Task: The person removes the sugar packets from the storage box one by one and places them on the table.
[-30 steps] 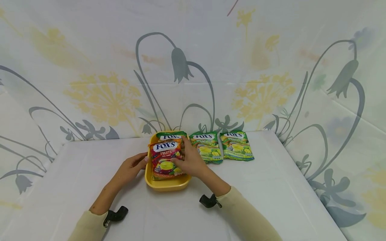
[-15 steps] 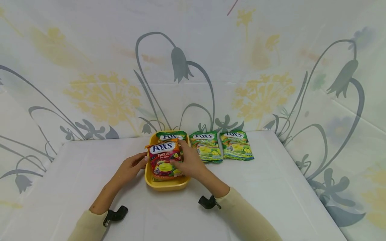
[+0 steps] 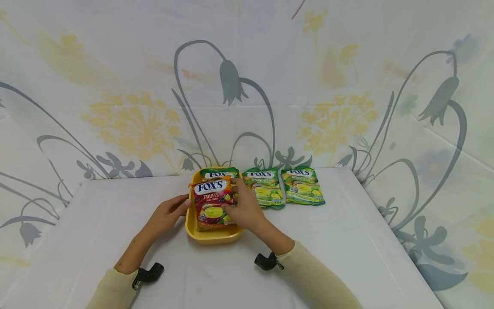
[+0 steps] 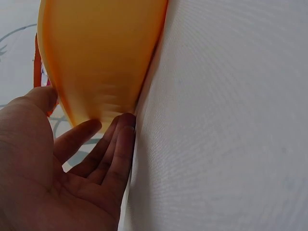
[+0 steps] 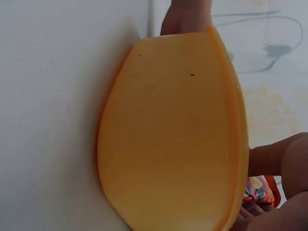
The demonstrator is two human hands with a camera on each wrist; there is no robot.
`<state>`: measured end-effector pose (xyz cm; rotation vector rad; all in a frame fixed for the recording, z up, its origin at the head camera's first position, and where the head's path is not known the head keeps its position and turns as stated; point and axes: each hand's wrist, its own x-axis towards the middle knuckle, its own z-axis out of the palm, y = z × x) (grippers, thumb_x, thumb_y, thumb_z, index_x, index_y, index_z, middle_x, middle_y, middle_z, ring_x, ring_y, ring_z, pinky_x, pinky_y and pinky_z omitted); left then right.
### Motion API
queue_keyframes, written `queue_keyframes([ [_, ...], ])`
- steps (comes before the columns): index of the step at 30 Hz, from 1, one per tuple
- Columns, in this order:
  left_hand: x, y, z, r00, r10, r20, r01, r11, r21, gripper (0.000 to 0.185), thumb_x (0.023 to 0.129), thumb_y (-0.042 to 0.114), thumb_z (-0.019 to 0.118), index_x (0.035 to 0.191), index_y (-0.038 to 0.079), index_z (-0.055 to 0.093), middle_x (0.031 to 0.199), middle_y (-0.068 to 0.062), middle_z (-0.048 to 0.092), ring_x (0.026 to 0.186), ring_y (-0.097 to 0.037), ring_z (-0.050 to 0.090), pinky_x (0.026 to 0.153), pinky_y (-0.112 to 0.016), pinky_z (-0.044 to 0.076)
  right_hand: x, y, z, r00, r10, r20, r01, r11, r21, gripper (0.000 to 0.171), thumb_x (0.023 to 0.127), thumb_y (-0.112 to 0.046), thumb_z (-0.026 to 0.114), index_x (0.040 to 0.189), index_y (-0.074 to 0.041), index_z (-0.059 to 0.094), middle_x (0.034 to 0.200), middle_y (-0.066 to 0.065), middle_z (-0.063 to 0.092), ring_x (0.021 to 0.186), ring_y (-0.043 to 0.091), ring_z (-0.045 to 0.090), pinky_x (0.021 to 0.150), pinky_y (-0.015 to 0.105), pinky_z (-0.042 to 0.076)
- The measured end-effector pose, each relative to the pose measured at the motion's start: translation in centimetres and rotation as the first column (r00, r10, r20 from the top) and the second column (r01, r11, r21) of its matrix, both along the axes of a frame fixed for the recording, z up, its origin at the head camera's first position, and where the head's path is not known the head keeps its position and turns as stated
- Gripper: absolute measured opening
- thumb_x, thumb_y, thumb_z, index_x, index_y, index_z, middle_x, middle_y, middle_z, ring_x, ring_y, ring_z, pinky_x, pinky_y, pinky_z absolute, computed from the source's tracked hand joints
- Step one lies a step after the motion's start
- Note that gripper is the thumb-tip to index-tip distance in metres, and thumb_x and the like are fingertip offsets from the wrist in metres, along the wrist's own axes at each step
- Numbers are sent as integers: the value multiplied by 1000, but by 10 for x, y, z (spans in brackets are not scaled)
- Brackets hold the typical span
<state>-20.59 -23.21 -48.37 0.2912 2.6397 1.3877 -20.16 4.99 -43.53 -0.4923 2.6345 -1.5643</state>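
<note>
A yellow tray (image 3: 210, 236) sits mid-table. In it a red FOX'S fruits candy bag (image 3: 211, 204) lies over a green FOX'S bag (image 3: 220, 173). My right hand (image 3: 241, 208) grips the red bag by its right edge, fingers curled on it. My left hand (image 3: 171, 211) rests against the tray's left wall with fairly straight fingers. The left wrist view shows those fingers (image 4: 113, 144) along the tray wall (image 4: 101, 57), thumb near the rim. In the right wrist view the tray wall (image 5: 168, 134) fills the frame, with a bit of the red bag (image 5: 260, 188) by my fingers (image 5: 281, 168).
Two more green FOX'S bags (image 3: 265, 187) (image 3: 303, 185) lie side by side on the white table (image 3: 347, 240), just right of the tray. A floral cloth (image 3: 247, 86) hangs behind and at both sides of the table.
My right hand tilted the red bag to the left, then straightened it over the tray. The left hand and the tray stayed put.
</note>
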Motion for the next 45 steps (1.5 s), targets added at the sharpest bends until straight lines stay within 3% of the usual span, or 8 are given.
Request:
queue_keyframes([
  [4, 0, 1, 0, 1000, 4, -2, -4, 1000, -8, 65, 112, 45, 51, 156, -2, 47, 150, -26, 58, 117, -34, 72, 103, -48, 58, 0, 5, 3, 1000, -20, -1, 20, 997, -71, 70, 96, -6, 77, 155, -2, 38, 144, 24, 61, 121, 37, 69, 94, 47, 63],
  [13, -1, 0, -2, 1000, 12, 2, -12, 1000, -3, 64, 112, 45, 51, 156, -2, 48, 149, -25, 59, 116, -33, 73, 104, -49, 58, 6, 14, 11, 995, -29, 95, 48, 979, -200, 69, 97, -5, 77, 154, -6, 40, 144, 21, 61, 121, 39, 70, 92, 46, 63],
  [21, -1, 0, -2, 1000, 15, 5, -15, 1000, -6, 64, 112, 46, 51, 156, -1, 48, 148, -25, 60, 115, -32, 73, 105, -50, 57, 12, 21, 16, 991, -72, 114, 96, 972, -215, 71, 96, -6, 78, 156, -7, 41, 148, 17, 60, 117, 32, 72, 91, 41, 64],
  [45, -1, 0, -2, 1000, 10, -3, -10, 1000, 7, 61, 113, 41, 52, 157, -1, 48, 148, -24, 60, 112, -29, 74, 104, -49, 58, 30, 60, 19, 976, -78, 202, 137, 946, -294, 72, 96, -3, 77, 156, -6, 38, 147, 18, 60, 121, 36, 70, 93, 47, 63],
])
